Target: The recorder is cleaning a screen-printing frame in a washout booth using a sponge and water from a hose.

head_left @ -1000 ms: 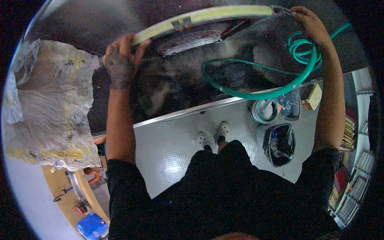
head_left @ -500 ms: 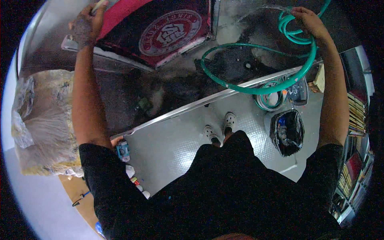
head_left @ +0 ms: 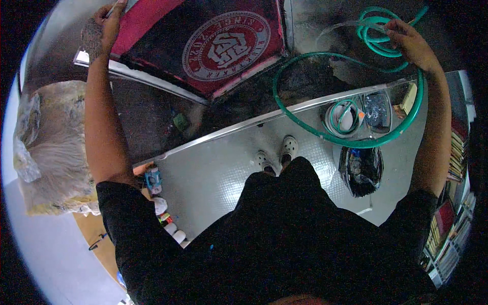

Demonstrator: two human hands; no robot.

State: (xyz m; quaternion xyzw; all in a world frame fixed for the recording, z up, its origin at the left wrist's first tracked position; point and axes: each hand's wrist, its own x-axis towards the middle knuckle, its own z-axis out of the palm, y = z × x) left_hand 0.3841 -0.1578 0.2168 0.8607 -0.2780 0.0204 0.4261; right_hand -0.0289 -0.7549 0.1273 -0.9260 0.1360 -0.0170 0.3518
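Observation:
My left hand (head_left: pixel 101 34) is raised at the far left, beside the corner of a screen-printing frame (head_left: pixel 145 43). Its fingers are closed on a thin pale object I cannot make out. The frame leans at an angle, with a red border, a dark middle and a pale round emblem. At the upper right, my right hand (head_left: pixel 410 46) grips a green hose (head_left: pixel 373 144) near its end. A clear stream of water (head_left: pixel 345 24) arcs left from it. The hose loops down over the metal rim, with more coils behind my hand.
A wet, dark basin (head_left: pixel 234 114) has a metal rim (head_left: pixel 203 143) across the middle. Beyond it are a black-lined bin (head_left: pixel 362 173), a round container with coiled hose (head_left: pixel 333 119) and a dark tray (head_left: pixel 377 112). A plastic-wrapped bundle (head_left: pixel 61 147) stands left; loaded shelves (head_left: pixel 456 157) stand right.
My right hand has shifted right and slightly down with the hose, whose loop hangs lower over the rim. My left hand has moved slightly left. The frame appears farther right and lower in view.

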